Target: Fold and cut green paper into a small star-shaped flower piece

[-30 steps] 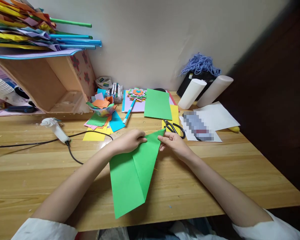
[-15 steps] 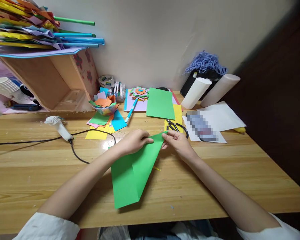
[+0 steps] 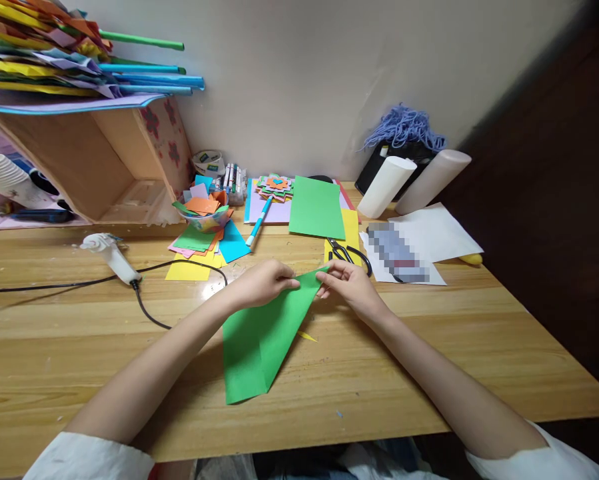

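A sheet of green paper (image 3: 259, 347) is held just in front of me over the wooden table, bent along a slanting line with its lower end toward me. My left hand (image 3: 266, 283) grips its far edge, thumb on top and the other fingers partly hidden. At the paper's far right corner, my right hand (image 3: 346, 283) pinches it between thumb and fingers. Just beyond the right hand lie black-handled scissors (image 3: 346, 253) on yellow paper. A thin yellow scrap (image 3: 307, 336) rests on the table beside the sheet.
A white glue gun (image 3: 110, 257) with a black cord lies left. Behind are a bowl of paper pieces (image 3: 206, 217), a layered paper flower (image 3: 276, 187), another green sheet (image 3: 316, 207) and white rolls (image 3: 386, 187). A box (image 3: 169, 153) stands back left; white paper (image 3: 444, 233) lies right.
The green paper's near end has shifted slightly up and left, and its bend looks a little different. Both hands keep their hold. The whole view has drifted slightly.
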### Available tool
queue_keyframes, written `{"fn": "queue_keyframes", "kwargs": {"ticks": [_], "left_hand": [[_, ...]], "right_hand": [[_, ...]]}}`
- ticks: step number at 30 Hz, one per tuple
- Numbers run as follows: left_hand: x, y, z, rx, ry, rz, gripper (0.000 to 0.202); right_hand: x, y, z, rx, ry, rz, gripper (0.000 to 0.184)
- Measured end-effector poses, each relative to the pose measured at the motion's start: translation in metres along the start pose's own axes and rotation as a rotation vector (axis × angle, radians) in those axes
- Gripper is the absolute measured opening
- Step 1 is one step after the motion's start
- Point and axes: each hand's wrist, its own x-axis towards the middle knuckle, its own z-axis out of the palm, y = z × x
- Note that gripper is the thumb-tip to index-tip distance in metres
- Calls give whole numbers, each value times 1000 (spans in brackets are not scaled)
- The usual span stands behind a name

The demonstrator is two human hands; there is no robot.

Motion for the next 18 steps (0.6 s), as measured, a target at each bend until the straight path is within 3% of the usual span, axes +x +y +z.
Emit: {"fn": "queue_keyframes", "kwargs": {"ticks": [3,8,18], "left_hand": [[-1,2,-3,-21,6,-72,33],[-1,3,-2,-108,161,-235,34],[0,7,1,-235,200,-200,30]], "right_hand": [[0,-3,-2,-3,16,-10,31],[1,-6,-5,-36,75,-84,31],[-1,-13,-14,-85,50,-164,23]]}}
